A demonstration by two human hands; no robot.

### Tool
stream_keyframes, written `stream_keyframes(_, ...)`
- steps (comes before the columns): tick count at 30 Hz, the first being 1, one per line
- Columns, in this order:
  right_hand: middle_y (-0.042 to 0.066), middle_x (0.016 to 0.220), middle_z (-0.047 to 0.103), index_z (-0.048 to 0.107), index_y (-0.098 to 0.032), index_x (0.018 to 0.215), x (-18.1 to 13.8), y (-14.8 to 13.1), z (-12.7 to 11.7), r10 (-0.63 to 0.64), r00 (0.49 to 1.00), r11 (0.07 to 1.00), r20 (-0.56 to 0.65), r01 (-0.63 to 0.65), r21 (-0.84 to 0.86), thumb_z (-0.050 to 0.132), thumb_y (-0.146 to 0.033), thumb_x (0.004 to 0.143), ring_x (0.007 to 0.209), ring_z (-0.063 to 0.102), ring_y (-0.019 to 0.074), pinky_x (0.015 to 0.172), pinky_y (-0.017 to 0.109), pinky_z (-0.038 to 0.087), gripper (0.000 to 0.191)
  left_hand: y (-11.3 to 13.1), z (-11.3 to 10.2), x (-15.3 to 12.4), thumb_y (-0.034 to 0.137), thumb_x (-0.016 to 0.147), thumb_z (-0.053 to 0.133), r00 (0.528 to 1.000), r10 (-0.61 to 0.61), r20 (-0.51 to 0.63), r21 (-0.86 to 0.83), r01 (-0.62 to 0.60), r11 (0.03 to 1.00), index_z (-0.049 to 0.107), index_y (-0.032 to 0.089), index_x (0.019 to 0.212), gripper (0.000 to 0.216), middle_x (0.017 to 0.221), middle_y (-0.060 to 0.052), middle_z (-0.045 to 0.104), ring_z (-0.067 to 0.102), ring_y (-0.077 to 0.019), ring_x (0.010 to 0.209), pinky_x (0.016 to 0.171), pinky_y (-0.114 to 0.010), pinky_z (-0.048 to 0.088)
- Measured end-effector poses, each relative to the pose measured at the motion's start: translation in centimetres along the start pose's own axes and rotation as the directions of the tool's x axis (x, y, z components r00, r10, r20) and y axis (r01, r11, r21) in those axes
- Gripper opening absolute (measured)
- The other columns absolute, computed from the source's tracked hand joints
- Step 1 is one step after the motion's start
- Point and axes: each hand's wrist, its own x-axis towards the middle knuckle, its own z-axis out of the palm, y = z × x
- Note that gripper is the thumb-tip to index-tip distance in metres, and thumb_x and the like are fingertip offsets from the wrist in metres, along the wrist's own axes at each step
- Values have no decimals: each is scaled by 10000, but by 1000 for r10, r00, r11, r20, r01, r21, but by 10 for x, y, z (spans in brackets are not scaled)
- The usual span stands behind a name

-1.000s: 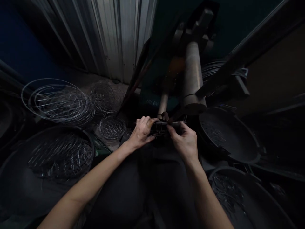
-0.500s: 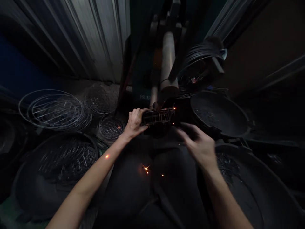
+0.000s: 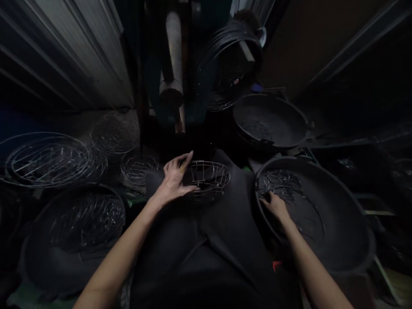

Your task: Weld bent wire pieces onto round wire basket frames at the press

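My left hand point(image 3: 174, 179) grips the left side of a round wire basket point(image 3: 210, 174), thumb below and fingers above. The basket has two wire rings joined by short upright wires, and sits over my dark-covered lap point(image 3: 206, 253). To the right, my right hand point(image 3: 275, 205) reaches into a wide dark basin point(image 3: 341, 214). Its fingers are drawn together at the near-left edge of a heap of bent wire pieces point(image 3: 283, 182); what they pinch is too dark to make out.
A machine with a thick metal cylinder point(image 3: 174, 56) stands ahead. Behind the right basin are another pan point(image 3: 289, 122) and a wire coil point(image 3: 231, 38). Wire rings point(image 3: 51, 161) and a basin point(image 3: 38, 262) of wire pieces lie at left. Corrugated sheeting point(image 3: 90, 47) rises behind.
The wire basket has come back from the machine toward my lap with my left hand. My right hand has moved into the right basin. The flying sparks are nearly gone, and the view has shifted right.
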Motion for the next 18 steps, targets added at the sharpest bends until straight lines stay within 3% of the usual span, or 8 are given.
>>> stream_keyframes(4, 183, 963, 640, 643, -103, 1056, -4, -1, 1, 1, 998, 998, 57, 2, -63, 528, -278, 803, 910, 611, 285, 765, 340, 455, 329, -23, 14, -38, 585, 664, 682, 978, -173, -117, -147, 155, 977, 62, 280, 1457, 1051, 1408, -123, 269, 292, -301, 1304, 1058, -471, 302)
stream_keyframes(7, 206, 928, 617, 653, -95, 1021, -21, -11, -28, 4, 993, 999, -119, -8, -39, 518, -374, 806, 876, 591, 327, 727, 393, 450, 377, -30, 19, -48, 550, 658, 707, 969, -222, -112, -164, 202, 966, 64, 281, 1456, 1060, 1391, -123, 283, 292, -303, 1300, 1063, -488, 290)
stream_keyframes(10, 138, 857, 635, 653, -143, 908, -51, -59, -70, -26, 916, 954, -401, 143, 264, 475, -494, 816, 790, 593, 272, 718, 367, 450, 404, -29, 17, -40, 501, 655, 727, 978, -195, -78, -164, 180, 970, 111, 263, 1453, 1036, 1330, -115, 355, 343, -299, 1259, 1063, -491, 286)
stream_keyframes(12, 74, 799, 642, 635, -184, 852, -68, -108, -92, -141, 903, 832, -405, 330, 446, 477, -545, 814, 725, 592, 214, 679, 310, 447, 396, -27, 14, -34, 476, 657, 731, 982, -178, -67, -188, 163, 969, 170, 233, 1443, 995, 1254, -110, 405, 403, -284, 1197, 1042, -467, 320)
stream_keyframes(15, 45, 747, 616, 601, -190, 757, -80, -174, -104, -346, 833, 710, -432, 533, 460, 474, -583, 798, 691, 577, 184, 675, 290, 438, 415, -26, 11, -30, 466, 704, 692, 987, -140, -79, -241, 117, 963, 260, 203, 1417, 875, 1189, -102, 438, 447, -256, 1130, 1015, -415, 361)
stream_keyframes(18, 62, 738, 608, 591, -183, 734, -83, -203, -100, -424, 802, 709, -420, 583, 397, 436, -629, 778, 675, 576, 205, 658, 322, 443, 474, -23, 12, -36, 523, 763, 608, 986, -126, -111, -284, 90, 955, 313, 183, 1402, 782, 1170, -111, 466, 469, -251, 1097, 993, -384, 378)
